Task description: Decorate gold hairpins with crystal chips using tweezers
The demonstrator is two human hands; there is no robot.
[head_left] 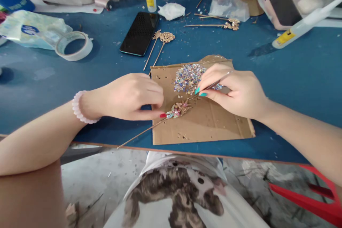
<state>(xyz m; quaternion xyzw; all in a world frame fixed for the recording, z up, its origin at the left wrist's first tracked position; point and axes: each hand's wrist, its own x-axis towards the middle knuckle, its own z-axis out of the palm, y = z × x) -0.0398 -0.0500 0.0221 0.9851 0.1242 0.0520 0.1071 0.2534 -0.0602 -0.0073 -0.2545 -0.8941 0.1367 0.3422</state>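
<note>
From my spot, the left hand [130,94], fingers curled, pinched a jewelled pin [178,109]; the right hand [236,89] closed around tweezers [217,81]; loose gems [188,77] lay heaped. Cardboard [213,123] sat beneath.

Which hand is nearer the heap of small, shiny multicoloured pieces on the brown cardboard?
Right. The right hand, gripping slim metal tweezers, covers the right part of the heap; the left hand is apart, at its lower left.

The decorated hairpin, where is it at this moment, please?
In the head view, the decorated hairpin has its flowered end near the centre, over the cardboard, between the left hand and right hand, below the gem pile.
</note>
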